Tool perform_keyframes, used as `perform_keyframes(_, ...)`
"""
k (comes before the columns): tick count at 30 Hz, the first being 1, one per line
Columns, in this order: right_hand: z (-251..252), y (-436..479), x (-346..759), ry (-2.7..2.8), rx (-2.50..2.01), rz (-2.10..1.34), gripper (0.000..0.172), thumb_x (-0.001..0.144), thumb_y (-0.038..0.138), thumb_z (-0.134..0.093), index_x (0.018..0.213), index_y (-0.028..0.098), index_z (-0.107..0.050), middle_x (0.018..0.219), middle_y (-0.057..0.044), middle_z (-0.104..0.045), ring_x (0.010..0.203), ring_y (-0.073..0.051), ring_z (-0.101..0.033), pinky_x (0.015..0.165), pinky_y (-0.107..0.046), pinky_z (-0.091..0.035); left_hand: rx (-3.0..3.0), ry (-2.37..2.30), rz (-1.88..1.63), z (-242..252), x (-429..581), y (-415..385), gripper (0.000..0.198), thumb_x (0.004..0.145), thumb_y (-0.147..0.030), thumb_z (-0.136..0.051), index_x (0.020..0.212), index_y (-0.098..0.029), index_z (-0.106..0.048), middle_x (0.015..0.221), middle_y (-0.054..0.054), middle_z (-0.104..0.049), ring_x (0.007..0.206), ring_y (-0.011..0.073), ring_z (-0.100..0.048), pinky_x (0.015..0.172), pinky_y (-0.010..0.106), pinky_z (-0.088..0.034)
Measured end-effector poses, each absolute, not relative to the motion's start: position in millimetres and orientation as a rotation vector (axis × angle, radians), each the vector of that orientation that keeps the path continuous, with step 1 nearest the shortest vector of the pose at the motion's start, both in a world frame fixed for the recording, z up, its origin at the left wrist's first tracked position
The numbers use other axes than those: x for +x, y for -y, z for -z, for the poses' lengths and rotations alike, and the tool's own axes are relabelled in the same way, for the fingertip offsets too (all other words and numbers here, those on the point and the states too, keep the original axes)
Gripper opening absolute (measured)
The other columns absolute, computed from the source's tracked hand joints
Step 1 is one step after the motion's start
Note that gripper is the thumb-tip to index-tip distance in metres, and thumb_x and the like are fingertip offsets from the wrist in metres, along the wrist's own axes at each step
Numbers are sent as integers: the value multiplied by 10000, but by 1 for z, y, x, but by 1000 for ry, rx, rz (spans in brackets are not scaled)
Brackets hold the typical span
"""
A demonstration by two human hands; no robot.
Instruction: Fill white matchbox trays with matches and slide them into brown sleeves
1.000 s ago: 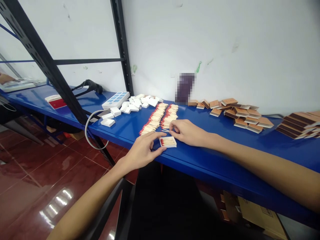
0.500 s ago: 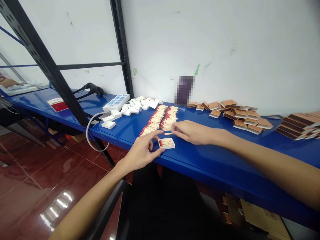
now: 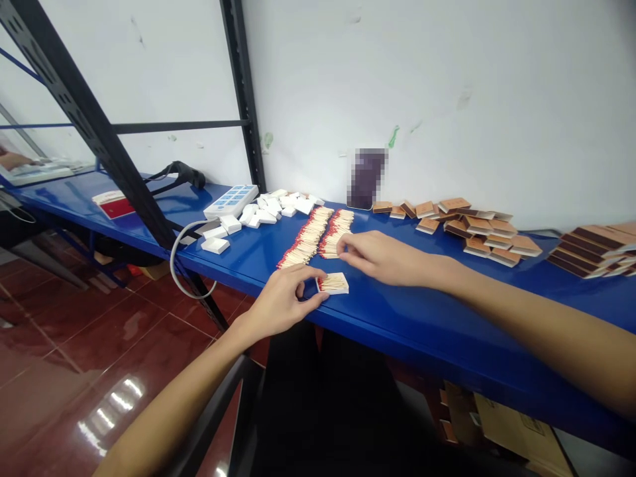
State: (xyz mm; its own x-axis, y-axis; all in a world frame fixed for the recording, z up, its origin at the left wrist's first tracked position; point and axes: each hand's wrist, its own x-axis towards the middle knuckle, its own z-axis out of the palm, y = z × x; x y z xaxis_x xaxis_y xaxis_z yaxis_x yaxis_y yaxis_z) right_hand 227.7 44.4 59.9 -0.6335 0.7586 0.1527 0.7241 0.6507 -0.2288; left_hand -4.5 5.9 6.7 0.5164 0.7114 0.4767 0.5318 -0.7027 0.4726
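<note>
My left hand point(image 3: 283, 301) pinches the left end of a small white matchbox tray point(image 3: 334, 283) that lies filled with red-tipped matches near the front edge of the blue shelf point(image 3: 427, 311). My right hand point(image 3: 380, 255) rests just behind the tray, fingers curled at the near end of two long rows of loose matches point(image 3: 322, 233); whether it holds any match is hidden.
Empty white trays point(image 3: 258, 215) and a white power strip point(image 3: 231, 199) lie at the back left. Brown matchbox sleeves point(image 3: 472, 222) are heaped at the right, more point(image 3: 599, 248) at the far right. A black rack post point(image 3: 99, 139) slants across the left. Red tiled floor lies below.
My right hand has slid a little back toward the loose matches. The single match lying beside the tray half a second ago is no longer seen. My left hand stays on the tray.
</note>
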Motion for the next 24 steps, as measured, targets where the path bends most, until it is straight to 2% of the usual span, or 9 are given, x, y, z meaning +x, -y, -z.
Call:
perform_keyframes(5,-41,-64,237,2614,-1259,-90,128,949,248,-462,999,195,-567,904,-70,-660,763,-194,-564,652,-304,-355,2499,-1016,-938,-8,-5,-5,171,908,-306,-641,1019,-191,-701,829,3,-634,615,108,-496,627,246,-420)
perform_keyframes(12,-31,-66,235,2604,-1262,-132,141,953,229,-449,926,193,-582,904,-66,-664,769,-183,-573,680,-298,-366,2477,-1005,-929,-5,-4,-6,204,913,-314,-640,1059,-198,-723,1012,35,-676,608,97,-499,633,252,-437)
perform_keyframes(19,-34,-67,237,2621,-1252,-202,118,955,249,-459,945,189,-560,844,-52,-646,738,-179,-544,641,-292,-348,2520,-1029,-934,-6,-5,-5,256,906,-304,-652,1133,-191,-693,882,11,-648,640,112,-521,656,252,-430)
perform_keyframes(24,-32,-68,237,2623,-1221,-182,127,962,255,-459,906,191,-553,882,-61,-652,778,-183,-557,671,-296,-358,2523,-1012,-953,-4,-5,-6,256,903,-286,-662,1139,-190,-676,854,-4,-635,636,105,-508,658,245,-425)
